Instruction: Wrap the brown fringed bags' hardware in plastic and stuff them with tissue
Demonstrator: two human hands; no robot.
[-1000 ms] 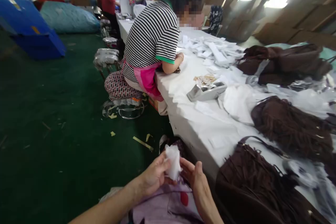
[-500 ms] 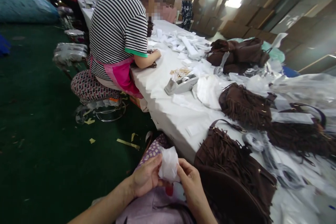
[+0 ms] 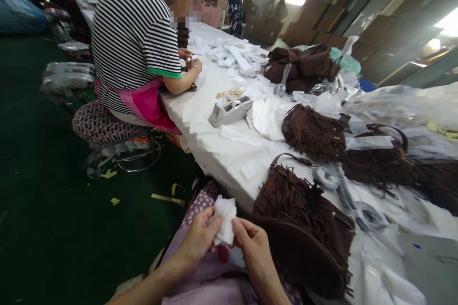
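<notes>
Both my hands grip a small folded wad of soft white wrapping sheet (image 3: 225, 220) above my lap. My left hand (image 3: 200, 234) has its thumb pressed on the wad's left side, with the other fingers partly hidden behind it. My right hand (image 3: 252, 243) pinches the right edge between thumb and fingers. Just right of my hands, a dark brown fringed handbag (image 3: 300, 219) leans at the table's near edge, its strap lying behind it. What the sheet may cover inside cannot be seen.
On the white-covered table (image 3: 222, 162) are a grey tape dispenser (image 3: 231, 110), more brown fringed bags (image 3: 315, 131), wrapped straps (image 3: 358, 207) and a heap of white strips (image 3: 232, 57). A co-worker in a striped shirt (image 3: 136, 33) sits ahead on a stool. Cardboard boxes (image 3: 329, 5) stand behind.
The view has swung right, so the scene sits further left. My fingers have shifted on the white wad, which looks more compact. The co-worker's hands now show together over the table.
</notes>
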